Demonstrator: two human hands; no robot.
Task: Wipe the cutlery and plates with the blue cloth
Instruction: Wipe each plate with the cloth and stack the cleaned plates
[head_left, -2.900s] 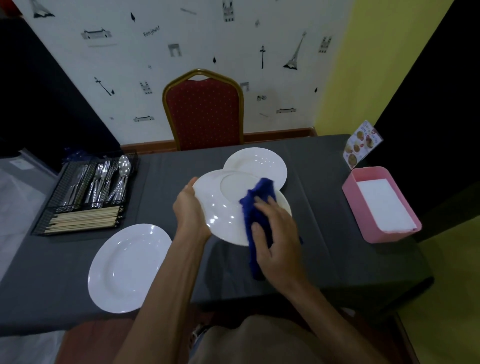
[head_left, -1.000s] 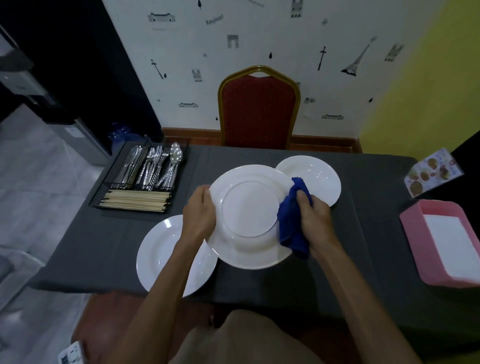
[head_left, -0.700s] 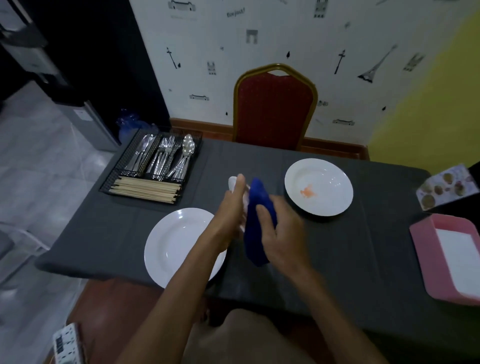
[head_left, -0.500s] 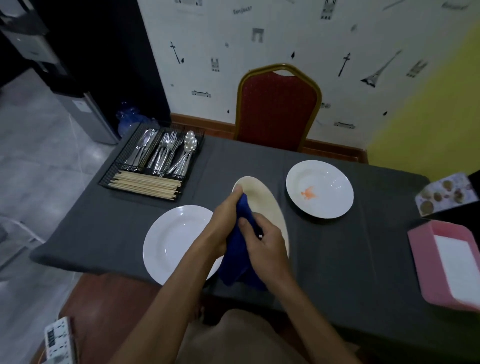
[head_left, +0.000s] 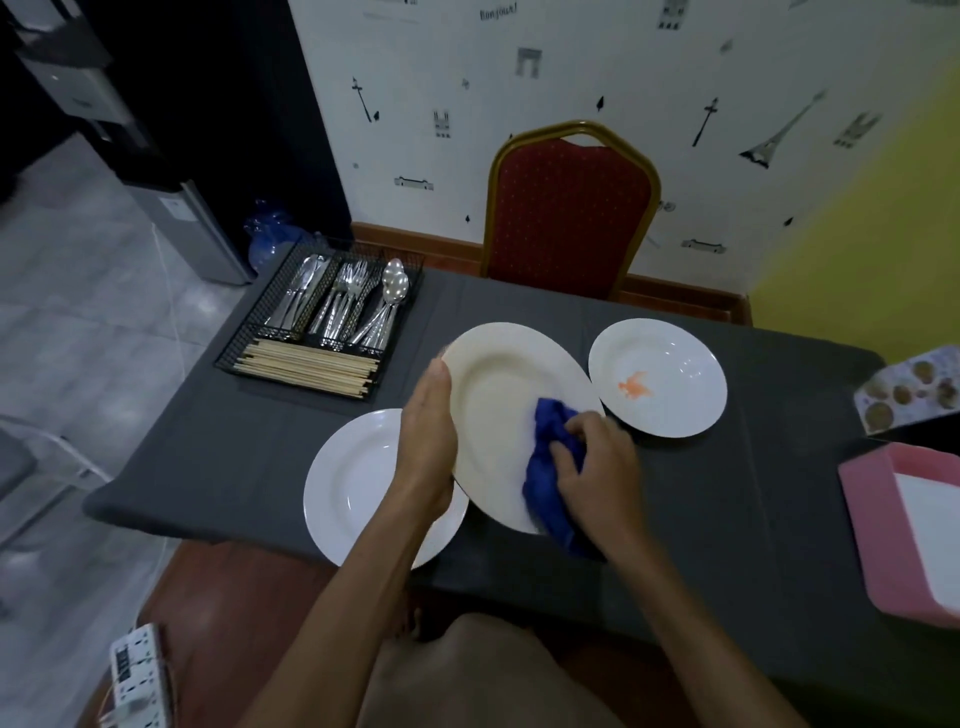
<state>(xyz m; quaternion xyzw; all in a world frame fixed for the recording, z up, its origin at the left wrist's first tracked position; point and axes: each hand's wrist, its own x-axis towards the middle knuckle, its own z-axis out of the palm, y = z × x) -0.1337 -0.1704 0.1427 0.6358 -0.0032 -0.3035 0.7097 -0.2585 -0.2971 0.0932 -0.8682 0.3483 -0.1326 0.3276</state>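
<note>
My left hand (head_left: 428, 447) grips the left rim of a white plate (head_left: 498, 395), held tilted above the grey table (head_left: 727, 509). My right hand (head_left: 597, 467) holds the bunched blue cloth (head_left: 550, 467) against the plate's lower right face. A second white plate (head_left: 348, 483) lies on the table at the left, partly under my left wrist. A third plate (head_left: 670, 364) with an orange smear (head_left: 635, 385) lies at the right. The black wire cutlery tray (head_left: 249, 332) at the far left holds knives, forks, spoons and chopsticks.
A pink box (head_left: 867, 525) with white paper sits at the table's right edge, a printed card (head_left: 909, 395) behind it. A red chair (head_left: 569, 213) stands behind the table against the wall. A power strip (head_left: 137, 675) lies on the floor at the lower left.
The held plate was turned over from its underside, through edge-on, to its upper face. The blue cloth moved from the plate's right rim onto its lower right face. The view shifted left.
</note>
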